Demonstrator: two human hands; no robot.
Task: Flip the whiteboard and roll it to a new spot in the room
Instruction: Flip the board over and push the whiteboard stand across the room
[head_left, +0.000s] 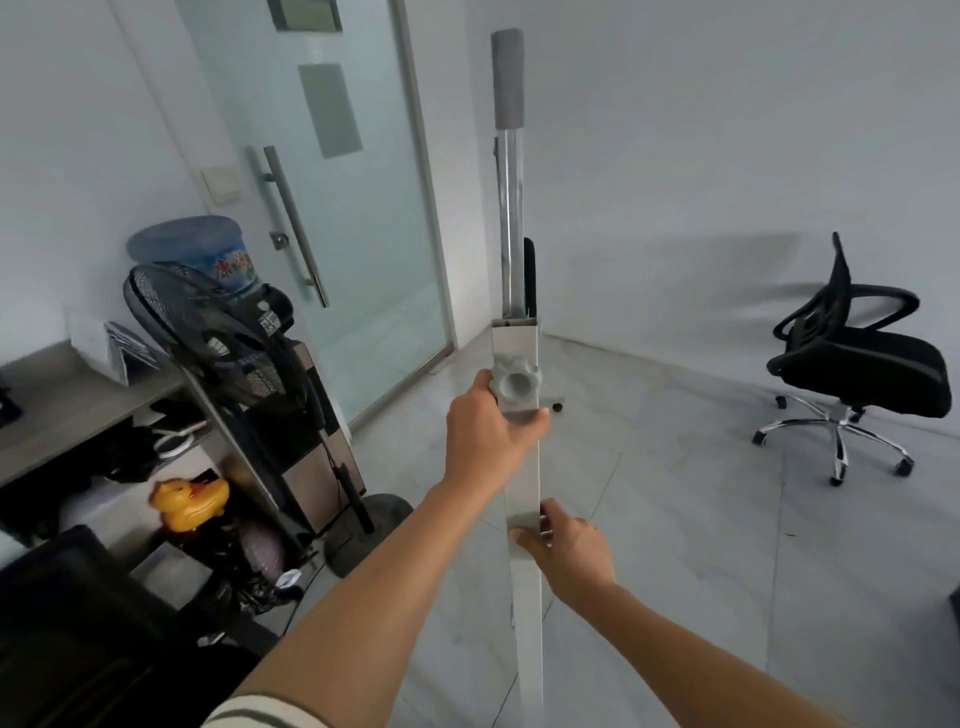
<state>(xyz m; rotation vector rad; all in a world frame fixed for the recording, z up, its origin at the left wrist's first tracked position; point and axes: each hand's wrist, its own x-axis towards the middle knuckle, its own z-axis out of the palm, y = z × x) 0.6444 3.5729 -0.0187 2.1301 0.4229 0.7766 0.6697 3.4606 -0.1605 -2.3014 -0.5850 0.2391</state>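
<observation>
A pedestal fan (218, 332) stood left of the whiteboard stand post (524, 467); an office chair (857, 364) stood right. The left hand (488, 431) gripped the post below its knob (514, 387); the right hand (569, 553) clasped it lower.

I see a grey tiled floor (675, 519) below my grip. An office chair (857, 364) stands right of it. A fan base (371, 525) rests left.
</observation>
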